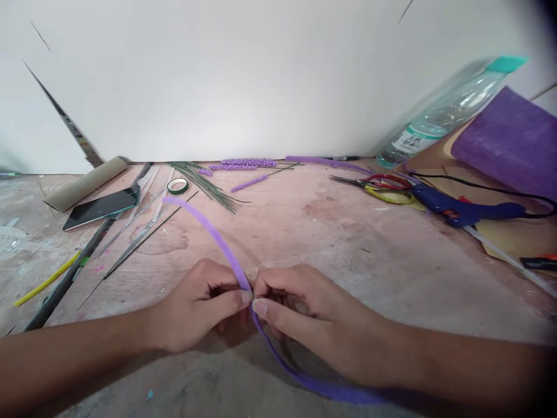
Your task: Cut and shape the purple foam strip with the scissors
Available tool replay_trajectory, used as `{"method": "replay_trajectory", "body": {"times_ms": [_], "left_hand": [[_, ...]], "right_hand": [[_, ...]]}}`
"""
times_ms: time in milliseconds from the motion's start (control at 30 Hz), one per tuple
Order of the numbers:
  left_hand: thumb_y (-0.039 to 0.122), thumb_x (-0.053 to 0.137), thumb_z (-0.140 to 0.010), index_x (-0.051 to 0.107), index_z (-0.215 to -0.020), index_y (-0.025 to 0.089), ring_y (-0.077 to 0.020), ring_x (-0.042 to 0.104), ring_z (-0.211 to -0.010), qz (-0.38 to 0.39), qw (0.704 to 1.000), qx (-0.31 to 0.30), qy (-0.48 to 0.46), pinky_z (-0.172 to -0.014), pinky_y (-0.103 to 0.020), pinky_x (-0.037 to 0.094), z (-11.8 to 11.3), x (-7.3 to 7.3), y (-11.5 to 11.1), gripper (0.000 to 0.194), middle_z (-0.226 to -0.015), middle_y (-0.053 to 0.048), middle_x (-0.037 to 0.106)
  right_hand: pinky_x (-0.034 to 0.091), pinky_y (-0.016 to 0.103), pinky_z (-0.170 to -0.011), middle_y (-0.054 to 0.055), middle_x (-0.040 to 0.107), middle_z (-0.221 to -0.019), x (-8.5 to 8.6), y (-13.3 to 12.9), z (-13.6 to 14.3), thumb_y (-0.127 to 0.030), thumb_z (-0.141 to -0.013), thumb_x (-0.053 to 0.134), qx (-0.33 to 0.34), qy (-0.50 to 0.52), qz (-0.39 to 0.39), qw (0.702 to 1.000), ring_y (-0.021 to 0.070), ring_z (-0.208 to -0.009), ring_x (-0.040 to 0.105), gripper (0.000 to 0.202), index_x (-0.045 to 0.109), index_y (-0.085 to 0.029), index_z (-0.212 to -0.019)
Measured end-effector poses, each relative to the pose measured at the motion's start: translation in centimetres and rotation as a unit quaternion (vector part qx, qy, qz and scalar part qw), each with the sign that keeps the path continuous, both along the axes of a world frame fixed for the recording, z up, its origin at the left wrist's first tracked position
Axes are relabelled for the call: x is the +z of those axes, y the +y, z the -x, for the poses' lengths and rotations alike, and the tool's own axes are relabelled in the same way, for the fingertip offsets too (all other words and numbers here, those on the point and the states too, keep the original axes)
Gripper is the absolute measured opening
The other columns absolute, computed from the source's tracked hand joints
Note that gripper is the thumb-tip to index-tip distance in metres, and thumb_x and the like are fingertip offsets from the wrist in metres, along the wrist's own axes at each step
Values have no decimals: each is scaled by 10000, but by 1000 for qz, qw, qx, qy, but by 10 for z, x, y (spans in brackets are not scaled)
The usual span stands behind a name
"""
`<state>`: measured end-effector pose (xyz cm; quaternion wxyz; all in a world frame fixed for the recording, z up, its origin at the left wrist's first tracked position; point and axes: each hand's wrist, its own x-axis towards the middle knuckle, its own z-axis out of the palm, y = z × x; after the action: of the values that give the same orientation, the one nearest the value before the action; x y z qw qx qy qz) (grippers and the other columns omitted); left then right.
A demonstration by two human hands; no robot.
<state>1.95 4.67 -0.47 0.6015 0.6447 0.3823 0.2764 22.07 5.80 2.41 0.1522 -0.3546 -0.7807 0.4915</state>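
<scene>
A long purple strip (217, 238), perhaps felt or crepe paper, runs between my two hands. Its upper end arches away toward the back left, and the rest curves down to the right under my right forearm. My left hand (213, 302) pinches the strip between thumb and forefinger. Close against it, my right hand (300, 302) pinches the strip at the same spot with thumb and forefinger. The thumb tips nearly touch. Whatever else may sit between the fingertips is hidden.
Purple beaded stems (248, 165) and green wires (204, 186) lie at the back, near a roll of green tape (177, 186). A phone (102, 208) and cardboard tube (87, 184) are left. Scissors (383, 184), a blue glue gun (461, 209) and a bottle (444, 119) stand right.
</scene>
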Motion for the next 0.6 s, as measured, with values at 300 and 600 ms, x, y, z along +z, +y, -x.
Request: {"method": "replay_trajectory", "body": {"times_ms": [300, 600], "left_hand": [[379, 510, -994, 551, -601, 147, -93, 435, -485, -15, 1000, -27, 4, -485, -229, 318, 0, 0, 0, 459, -516, 21, 490], [466, 542, -969, 531, -576, 156, -100, 458, -497, 17, 1000, 16, -16, -480, -232, 334, 1, -2, -1, 501, -523, 13, 491]], "right_hand": [[323, 218, -517, -54, 453, -585, -29, -6, -5, -282, -918, 572, 27, 81, -83, 993, 86, -515, 423, 241, 530, -174, -707], [375, 231, -602, -44, 446, -594, -22, 1, -5, -214, -1013, 429, 111, 153, -53, 980, 108, -589, 454, 357, 414, -204, -657]]}}
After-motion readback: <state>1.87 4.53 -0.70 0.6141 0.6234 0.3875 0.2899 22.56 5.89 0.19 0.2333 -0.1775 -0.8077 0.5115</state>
